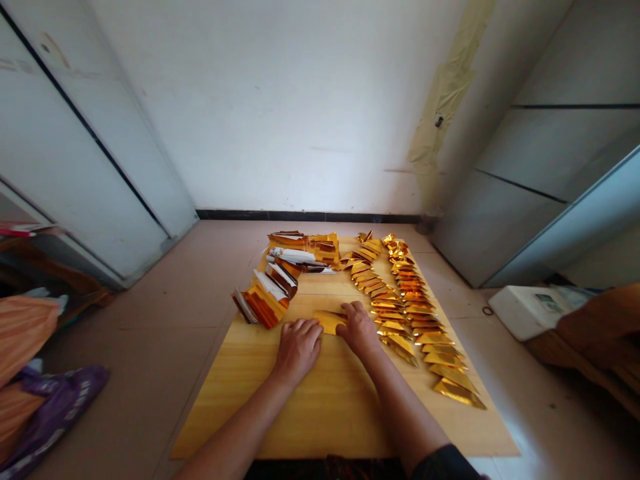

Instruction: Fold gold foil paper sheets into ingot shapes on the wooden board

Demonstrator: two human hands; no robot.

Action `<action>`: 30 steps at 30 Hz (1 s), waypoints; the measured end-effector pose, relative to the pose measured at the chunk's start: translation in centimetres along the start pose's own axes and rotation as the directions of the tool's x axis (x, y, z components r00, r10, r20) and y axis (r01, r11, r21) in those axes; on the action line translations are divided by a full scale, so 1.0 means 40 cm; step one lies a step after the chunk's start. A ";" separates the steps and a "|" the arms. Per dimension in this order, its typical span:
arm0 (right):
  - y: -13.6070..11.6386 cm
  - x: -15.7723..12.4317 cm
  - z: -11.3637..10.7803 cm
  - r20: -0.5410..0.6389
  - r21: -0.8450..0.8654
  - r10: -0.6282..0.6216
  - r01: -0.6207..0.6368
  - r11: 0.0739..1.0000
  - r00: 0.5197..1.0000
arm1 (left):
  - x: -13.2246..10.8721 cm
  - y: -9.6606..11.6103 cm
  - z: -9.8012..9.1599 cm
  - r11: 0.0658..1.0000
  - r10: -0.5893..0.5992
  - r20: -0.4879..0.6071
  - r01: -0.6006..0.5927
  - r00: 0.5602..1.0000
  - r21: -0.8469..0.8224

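A small piece of gold foil paper point(329, 323) lies flat on the wooden board between my hands. My left hand point(299, 345) presses its bent fingers, held together, on the paper's left end. At the other end, my right hand point(360, 329) grips the edge between thumb and curled fingers. Just right of that hand, folded gold paper pieces with pointed ends point(387, 308) overlap in a curved row. A second row of folded pieces point(423, 320) runs along the board's right side. Stacks of gold and white paper sheets point(270, 287) fan out beyond my left hand.
The wooden board point(240, 393) rests low over a tiled floor point(145, 353). A white wall point(300, 120) stands behind it. Purple and orange bags point(65, 407) lie at left. On the right are a white box point(525, 310) and a grey cabinet point(530, 180).
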State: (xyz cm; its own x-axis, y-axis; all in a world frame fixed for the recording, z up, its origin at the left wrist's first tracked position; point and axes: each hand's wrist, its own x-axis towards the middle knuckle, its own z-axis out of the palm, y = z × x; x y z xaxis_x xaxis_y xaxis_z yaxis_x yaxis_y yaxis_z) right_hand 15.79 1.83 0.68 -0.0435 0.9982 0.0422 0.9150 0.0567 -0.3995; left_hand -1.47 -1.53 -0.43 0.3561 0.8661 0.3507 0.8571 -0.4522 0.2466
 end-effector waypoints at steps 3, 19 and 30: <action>0.003 -0.002 -0.001 0.038 0.008 -0.025 0.025 1.000 0.999 | 0.008 0.000 0.013 0.999 -0.032 -0.024 0.032 0.999 -0.007; 0.016 -0.001 0.008 -0.078 0.136 -0.128 0.138 0.981 0.989 | 0.044 -0.007 0.026 0.995 -0.077 -0.059 0.072 0.995 -0.073; 0.017 -0.010 0.006 -0.107 0.138 -0.178 0.192 0.972 0.978 | 0.030 -0.011 0.036 0.998 0.025 -0.075 -0.030 0.997 -0.060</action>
State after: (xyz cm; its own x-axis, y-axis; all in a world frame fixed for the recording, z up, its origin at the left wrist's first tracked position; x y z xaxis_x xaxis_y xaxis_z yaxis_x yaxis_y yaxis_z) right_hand 16.32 1.48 0.18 -0.1621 0.9641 0.2104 0.8252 0.2494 -0.5068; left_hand -0.88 0.01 -1.43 0.3489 0.8361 0.4232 0.8221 -0.4899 0.2900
